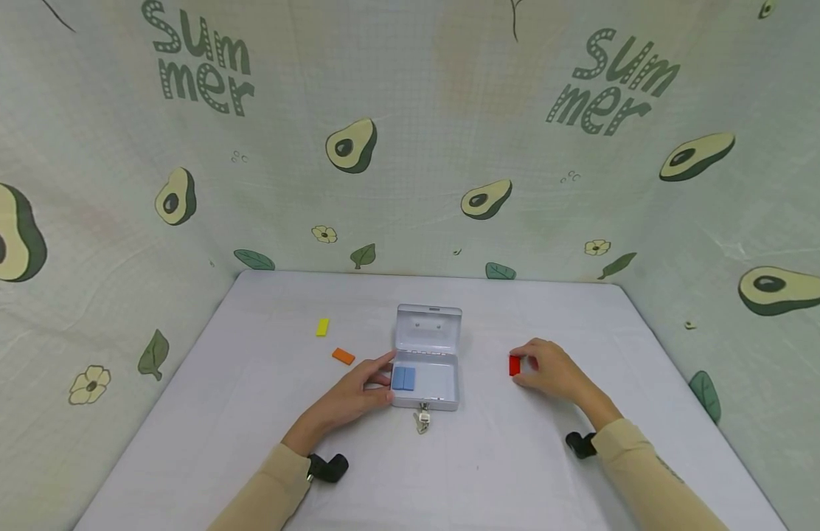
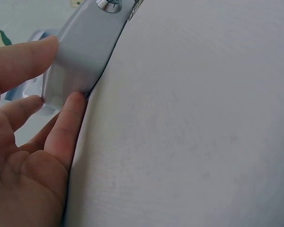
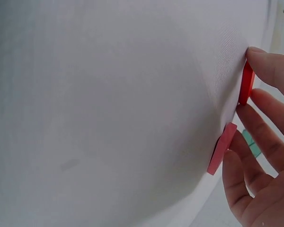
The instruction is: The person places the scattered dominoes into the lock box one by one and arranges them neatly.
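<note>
A small pale grey cash box point(image 1: 440, 404) stands with its lid point(image 1: 428, 328) raised. Two blue blocks point(image 1: 403, 378) lie side by side in its left part. My left hand point(image 1: 357, 391) rests its thumb and fingertips against the box's left side. To the right of the box, my right hand point(image 1: 549, 369) pinches a flat red block point(image 1: 514, 366) at its ends, low over the table. In the right wrist view a pinkish-red block point(image 3: 222, 149) lies beside the lower fingers; the hand hides it from the head view.
On the table point(image 1: 476, 472) left of the box lie an orange block point(image 1: 344, 356) and a yellow block point(image 1: 322, 327). Keys point(image 1: 422, 420) hang from the lock at the box's front. A printed cloth point(image 1: 410, 88) encloses the table's back and sides.
</note>
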The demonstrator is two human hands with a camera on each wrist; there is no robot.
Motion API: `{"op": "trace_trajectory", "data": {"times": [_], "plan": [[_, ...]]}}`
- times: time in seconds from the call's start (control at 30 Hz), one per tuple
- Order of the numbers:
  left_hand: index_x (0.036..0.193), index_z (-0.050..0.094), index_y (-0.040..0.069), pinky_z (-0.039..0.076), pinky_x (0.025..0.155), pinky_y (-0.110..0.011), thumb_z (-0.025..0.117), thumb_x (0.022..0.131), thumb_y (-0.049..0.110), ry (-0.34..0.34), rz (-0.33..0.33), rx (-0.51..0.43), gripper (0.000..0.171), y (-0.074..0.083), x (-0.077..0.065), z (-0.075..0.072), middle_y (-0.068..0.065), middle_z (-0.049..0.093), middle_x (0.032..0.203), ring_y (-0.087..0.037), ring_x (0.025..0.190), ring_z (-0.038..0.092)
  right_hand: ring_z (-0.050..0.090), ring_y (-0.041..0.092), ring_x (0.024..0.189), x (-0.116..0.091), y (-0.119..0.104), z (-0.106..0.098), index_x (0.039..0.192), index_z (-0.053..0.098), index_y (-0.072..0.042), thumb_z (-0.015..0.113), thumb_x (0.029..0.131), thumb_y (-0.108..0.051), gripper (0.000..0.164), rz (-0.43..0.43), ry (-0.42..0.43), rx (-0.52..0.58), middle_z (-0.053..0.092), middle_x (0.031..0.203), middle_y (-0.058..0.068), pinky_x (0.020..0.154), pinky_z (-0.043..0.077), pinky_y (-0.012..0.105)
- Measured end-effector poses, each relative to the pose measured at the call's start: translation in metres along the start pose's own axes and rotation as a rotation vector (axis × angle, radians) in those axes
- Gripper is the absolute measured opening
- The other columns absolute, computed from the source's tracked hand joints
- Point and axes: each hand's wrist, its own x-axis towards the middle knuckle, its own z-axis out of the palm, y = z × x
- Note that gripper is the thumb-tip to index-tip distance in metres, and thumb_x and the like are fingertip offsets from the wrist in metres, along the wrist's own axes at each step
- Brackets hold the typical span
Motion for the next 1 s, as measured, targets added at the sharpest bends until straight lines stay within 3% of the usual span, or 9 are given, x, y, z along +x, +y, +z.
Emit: {"op": "trace_trajectory", "data": {"times": [0.47,1.0], "plan": [[0.167,0.036,0.029,0.047,0.113,-0.043,0.076,0.098,0.039,0.001,-0.004,0.004,0.081,-0.0005,0.0006,0.001,-0.003,0.049,0.157,-0.02,0.13,0.053,0.055,0.023,0.092,0.0013,0.0003,-0.0004,0.123,0.076,-0.001,0.085,0.087,-0.01,0.038,0.005,-0.003,-0.009,0.067,0.102,0.007,0.081,0.051,0.04],[0.168,0.034,0.025,0.049,0.11,-0.038,0.076,0.1,0.036,-0.006,0.027,0.006,0.081,-0.0046,0.0016,0.0001,-0.008,0.048,0.157,-0.023,0.13,0.054,0.055,0.022,0.09,0.0021,-0.0048,-0.0018,0.12,0.076,-0.002,0.086,0.087,-0.012,0.036,0.016,-0.005,-0.001,0.067,0.099,0.006,0.08,0.05,0.04]]}}
